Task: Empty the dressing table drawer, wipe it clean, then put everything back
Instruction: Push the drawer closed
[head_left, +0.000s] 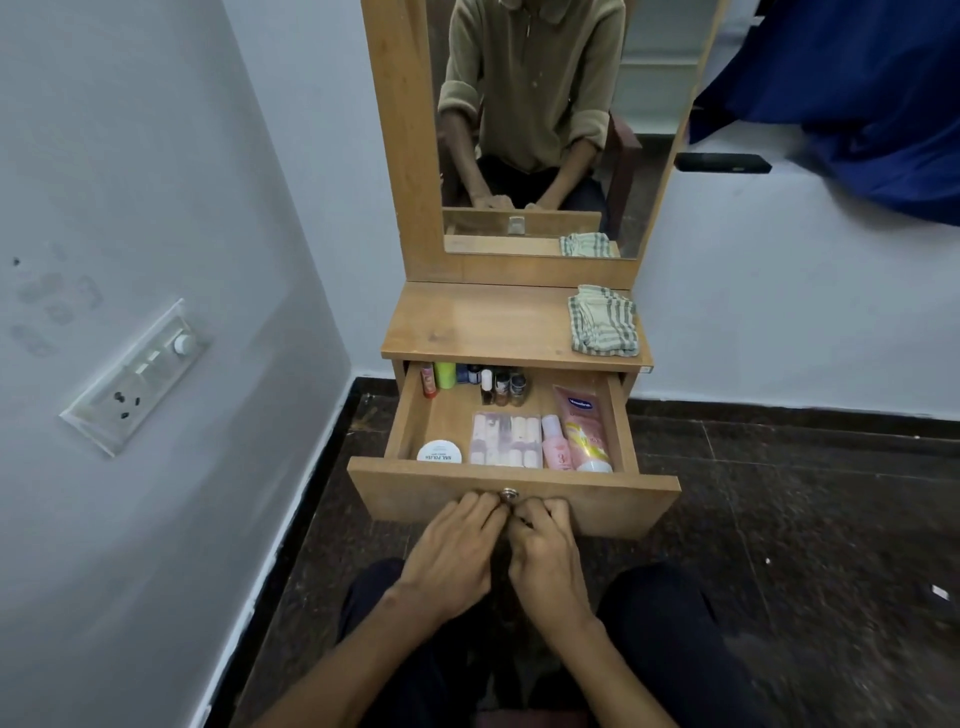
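Gripping knob (507, 495) | left hand (451, 553), right hand (546, 558) fingers curled | drawer (514, 496) open

We see a corner: pale grey-blue painted walls (156, 130), scuffed on the left. White switch panel (137, 376) on the left wall with socket, rocker switches and a round dial. Floor (779, 493) is dark speckled stone tile with a black skirting strip along the wall base. Tall wood-framed mirror (550, 130) stands against the back wall; in it we see white shelving. Blue cloth (857, 104) hangs top right, a black bar-shaped object (724, 163) just beside it. Light is soft, even.
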